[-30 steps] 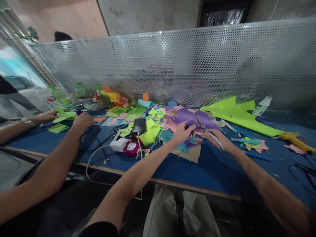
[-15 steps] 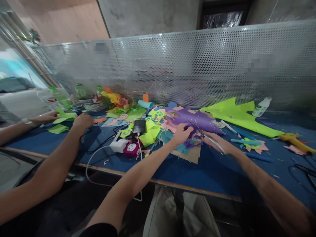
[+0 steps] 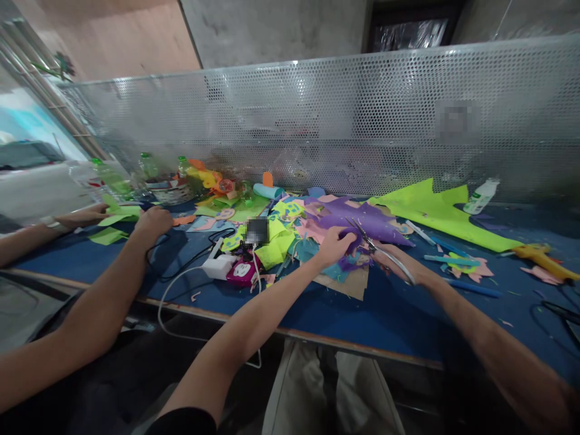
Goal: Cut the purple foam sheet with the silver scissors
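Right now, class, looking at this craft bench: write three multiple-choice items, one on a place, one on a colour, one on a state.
1. Where does the glue gun lie?
A. far right of the table
B. beside the green bottles
C. on the floor

2. What colour is the sheet that the left hand grips?
A. orange
B. purple
C. white

3. How do the scissors in the right hand stand?
A. lying unused on the table
B. hung on the mesh screen
C. held, blades at the sheet

Answers:
1 A, it rests near the right edge.
2 B, the fingers pinch purple material.
3 C, the hand holds the handles.
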The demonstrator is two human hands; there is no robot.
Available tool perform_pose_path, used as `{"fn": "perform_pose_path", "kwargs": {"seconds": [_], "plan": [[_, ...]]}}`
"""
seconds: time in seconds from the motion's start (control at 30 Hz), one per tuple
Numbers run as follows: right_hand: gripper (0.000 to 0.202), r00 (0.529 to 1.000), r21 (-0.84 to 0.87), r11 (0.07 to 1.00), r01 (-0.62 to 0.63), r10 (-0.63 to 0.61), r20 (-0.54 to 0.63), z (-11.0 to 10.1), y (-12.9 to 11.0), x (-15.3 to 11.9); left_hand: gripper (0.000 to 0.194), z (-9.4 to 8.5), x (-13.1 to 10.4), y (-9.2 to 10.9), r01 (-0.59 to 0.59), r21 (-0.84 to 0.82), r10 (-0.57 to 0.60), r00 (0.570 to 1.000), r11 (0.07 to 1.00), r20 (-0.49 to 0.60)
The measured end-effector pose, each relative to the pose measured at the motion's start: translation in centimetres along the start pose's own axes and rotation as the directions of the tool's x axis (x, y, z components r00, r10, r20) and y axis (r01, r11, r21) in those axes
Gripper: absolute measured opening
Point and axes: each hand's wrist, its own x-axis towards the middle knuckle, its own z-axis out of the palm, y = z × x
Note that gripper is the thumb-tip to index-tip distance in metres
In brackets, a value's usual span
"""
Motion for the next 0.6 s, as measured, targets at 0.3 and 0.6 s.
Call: {"fn": "perform_pose_path", "kwargs": {"seconds": [0.3, 0.6], "plan": [[0.047, 0.998, -0.126, 0.992, 0.006, -0.013, -0.057, -0.1, -0.9, 0.1, 0.036, -0.1, 0.0, -0.1, 0.022, 0.016, -0.022, 1.000, 1.000, 0.006], [0.057, 0.911, -0.564, 0.812, -0.147, -0.111, -0.397, -1.9, 0.1, 0.7, 0.034, -0.7, 0.3, -0.9, -0.040, 0.081, 0.036, 0.998, 0.996, 0.052]]}}
